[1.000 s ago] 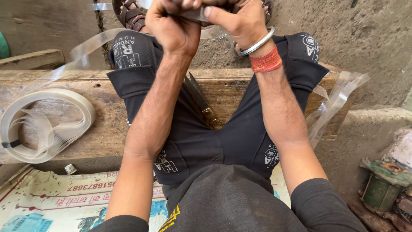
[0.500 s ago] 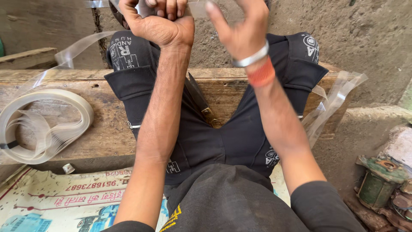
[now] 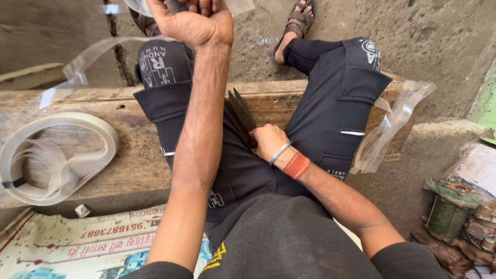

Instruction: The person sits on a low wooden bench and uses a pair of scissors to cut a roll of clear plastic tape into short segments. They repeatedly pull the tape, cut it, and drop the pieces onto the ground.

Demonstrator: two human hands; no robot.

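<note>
Between the knees, right hand [image 3: 266, 142] grips shears [image 3: 242, 114].

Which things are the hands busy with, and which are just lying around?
In use:
left hand gripping clear plastic strip
right hand on dark shears

Lying about:
coiled strip on the wooden bench
printed sheet
green machine part

I see dark matt metal shears [image 3: 242, 114], glossy clear plastic strip [image 3: 393, 124], and a rough, worn wooden desk [image 3: 129, 155].
</note>
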